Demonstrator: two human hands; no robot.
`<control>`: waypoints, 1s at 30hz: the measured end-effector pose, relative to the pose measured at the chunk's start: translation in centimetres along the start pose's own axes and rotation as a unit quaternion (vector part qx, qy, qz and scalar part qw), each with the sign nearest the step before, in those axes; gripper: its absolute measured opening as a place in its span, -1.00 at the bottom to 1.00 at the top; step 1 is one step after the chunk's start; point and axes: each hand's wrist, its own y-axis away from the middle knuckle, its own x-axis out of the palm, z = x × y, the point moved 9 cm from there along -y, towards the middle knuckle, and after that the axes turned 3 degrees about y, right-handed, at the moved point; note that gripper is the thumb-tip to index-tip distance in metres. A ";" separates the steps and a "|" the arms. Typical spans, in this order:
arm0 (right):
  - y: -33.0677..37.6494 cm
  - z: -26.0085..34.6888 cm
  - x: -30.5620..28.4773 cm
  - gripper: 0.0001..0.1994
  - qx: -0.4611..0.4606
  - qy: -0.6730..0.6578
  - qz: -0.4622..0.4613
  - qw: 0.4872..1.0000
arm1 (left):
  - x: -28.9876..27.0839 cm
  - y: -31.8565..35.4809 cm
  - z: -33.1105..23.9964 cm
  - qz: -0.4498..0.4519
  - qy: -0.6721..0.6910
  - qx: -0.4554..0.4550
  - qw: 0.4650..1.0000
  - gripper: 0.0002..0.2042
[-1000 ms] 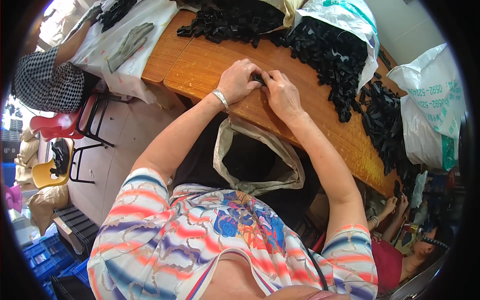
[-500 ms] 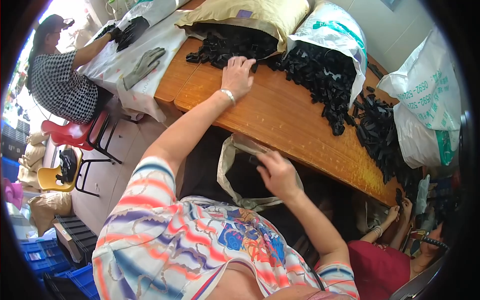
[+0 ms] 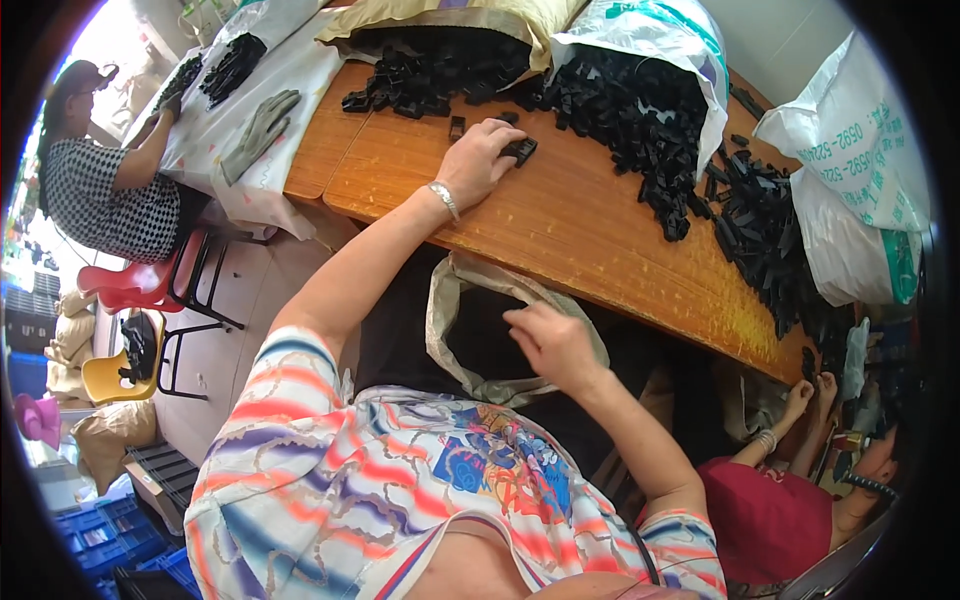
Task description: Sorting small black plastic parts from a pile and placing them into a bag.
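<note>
On the brown table (image 3: 590, 210) my left hand (image 3: 478, 165), with a silver bracelet at its wrist, has its fingers curled against a small black plastic piece (image 3: 522, 151). Another black piece (image 3: 457, 127) lies just beyond the knuckles. My right hand (image 3: 560, 345) hangs over the mouth of a beige woven sack (image 3: 440, 335) below the table's edge. Its fingers are loosely bent, with a gap at the thumb and nothing visible between them. The sack's inside is dark, so its contents are hidden.
A yellowish sack (image 3: 440, 22) and a white sack (image 3: 715, 100) spill black pieces (image 3: 640, 150) across the table. Another white bag (image 3: 850, 200) stands right. One co-worker (image 3: 110, 190) sits left near a grey glove (image 3: 258, 135); another, in red (image 3: 770, 515), works at lower right.
My left hand has moved away from the pile toward me, with black pieces now by its fingers. The dark piece at my right fingertips no longer shows. The left co-worker's arms have drawn back.
</note>
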 end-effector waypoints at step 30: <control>-2.2 -14.4 -12.8 -0.74 0.233 0.196 -0.123 0.945 | 0.2 4.6 -7.1 0.131 0.093 0.138 0.977 -0.87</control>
